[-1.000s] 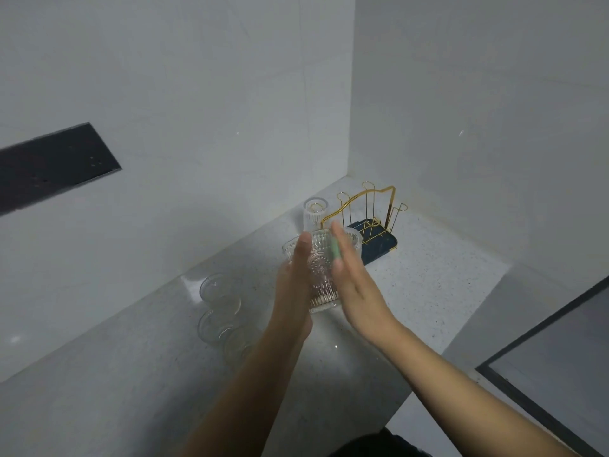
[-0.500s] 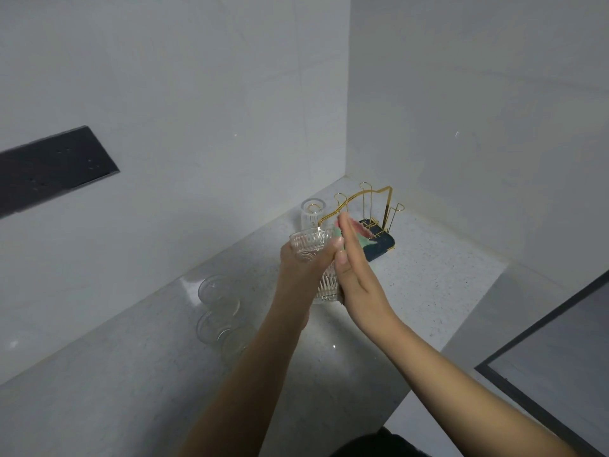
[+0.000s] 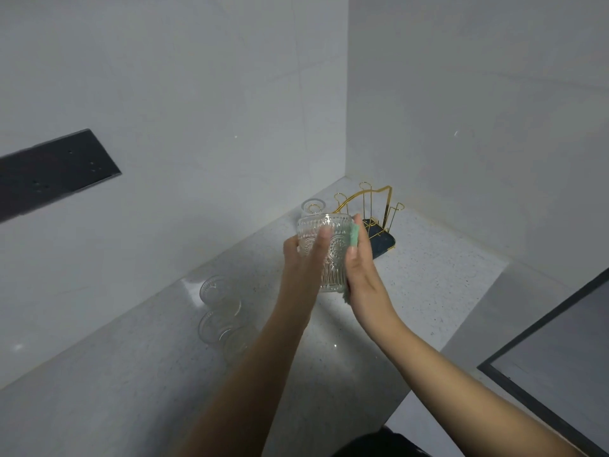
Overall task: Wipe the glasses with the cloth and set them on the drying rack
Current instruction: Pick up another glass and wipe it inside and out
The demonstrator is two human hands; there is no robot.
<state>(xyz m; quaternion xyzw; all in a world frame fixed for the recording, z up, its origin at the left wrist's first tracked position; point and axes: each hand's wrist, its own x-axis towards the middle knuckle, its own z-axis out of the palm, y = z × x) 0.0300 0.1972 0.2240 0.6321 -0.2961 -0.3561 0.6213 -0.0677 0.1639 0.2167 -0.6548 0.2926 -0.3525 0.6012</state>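
I hold an embossed clear glass upright above the counter. My left hand grips its left side, thumb across the front. My right hand presses a green cloth flat against the glass's right side. Behind them stands the gold wire drying rack on its dark blue base. One glass sits upside down at the rack's left end. Three more clear glasses stand on the counter to the left of my left forearm.
The speckled white counter runs into a corner of two white walls. A dark panel is set into the left wall. A dark-framed surface lies at the lower right, past the counter's edge.
The glass has turned from tilted to upright and lifted slightly. My right hand with the cloth slid down along its right side. My left thumb moved across its front.
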